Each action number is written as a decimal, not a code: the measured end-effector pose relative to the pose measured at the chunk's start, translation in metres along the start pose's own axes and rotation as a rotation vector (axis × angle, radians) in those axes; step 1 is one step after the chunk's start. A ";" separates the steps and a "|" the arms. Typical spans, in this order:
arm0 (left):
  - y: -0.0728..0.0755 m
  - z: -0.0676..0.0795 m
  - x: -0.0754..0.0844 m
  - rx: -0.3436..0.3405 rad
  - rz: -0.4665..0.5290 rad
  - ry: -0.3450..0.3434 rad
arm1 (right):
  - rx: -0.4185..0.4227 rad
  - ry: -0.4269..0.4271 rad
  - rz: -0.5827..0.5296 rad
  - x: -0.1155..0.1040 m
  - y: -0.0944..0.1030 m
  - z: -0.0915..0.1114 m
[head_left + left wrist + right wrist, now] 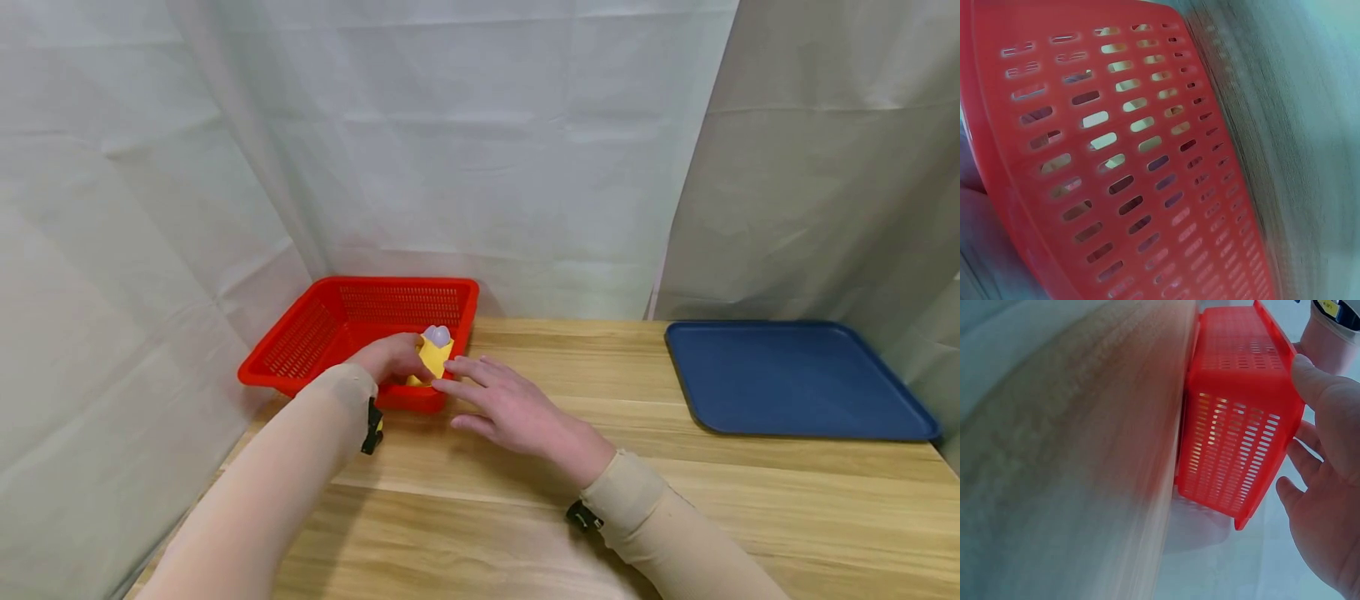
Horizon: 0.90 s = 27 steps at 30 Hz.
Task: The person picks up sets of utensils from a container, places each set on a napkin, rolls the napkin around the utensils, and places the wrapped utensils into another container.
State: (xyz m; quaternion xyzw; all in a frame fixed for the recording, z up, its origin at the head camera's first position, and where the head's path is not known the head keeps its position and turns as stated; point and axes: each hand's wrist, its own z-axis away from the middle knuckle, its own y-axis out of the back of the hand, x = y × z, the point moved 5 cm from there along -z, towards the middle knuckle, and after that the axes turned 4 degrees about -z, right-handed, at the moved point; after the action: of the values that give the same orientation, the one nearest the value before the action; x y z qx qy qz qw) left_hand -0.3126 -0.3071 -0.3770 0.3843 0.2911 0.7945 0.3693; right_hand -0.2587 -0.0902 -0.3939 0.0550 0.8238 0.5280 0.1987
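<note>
A red plastic basket (360, 398) with slotted walls stands at the back left of the table. Inside its right end lies a yellow thing (435, 357) with pale lilac rounded pieces (437, 335) at its far end; its kind is not clear. My left hand (393, 357) reaches over the near rim and holds the yellow thing between thumb and fingers, the grip partly hidden. Through the slots in the left wrist view, yellow and purple patches show. My right hand (510, 408) has its fingers spread, fingertips at the basket's right rim (1294, 394).
A blue tray (795, 379) lies on the right of the wooden table (487, 533). Pale cloth sheets (480, 150) hang behind and on both sides, close to the basket's back and left.
</note>
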 end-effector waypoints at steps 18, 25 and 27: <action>0.004 0.001 0.003 -0.008 0.055 -0.030 | 0.020 0.005 0.010 0.009 0.003 0.003; 0.002 -0.006 0.004 -0.004 0.040 -0.038 | 0.063 -0.001 -0.004 0.017 0.010 0.014; 0.001 -0.005 0.006 -0.003 0.032 -0.039 | 0.070 -0.002 0.004 0.019 0.012 0.017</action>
State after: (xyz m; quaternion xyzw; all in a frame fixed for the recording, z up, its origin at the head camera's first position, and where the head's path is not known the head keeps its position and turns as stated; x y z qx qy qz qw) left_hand -0.3201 -0.3036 -0.3762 0.4039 0.2763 0.7931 0.3627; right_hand -0.2711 -0.0652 -0.3944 0.0642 0.8416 0.4991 0.1963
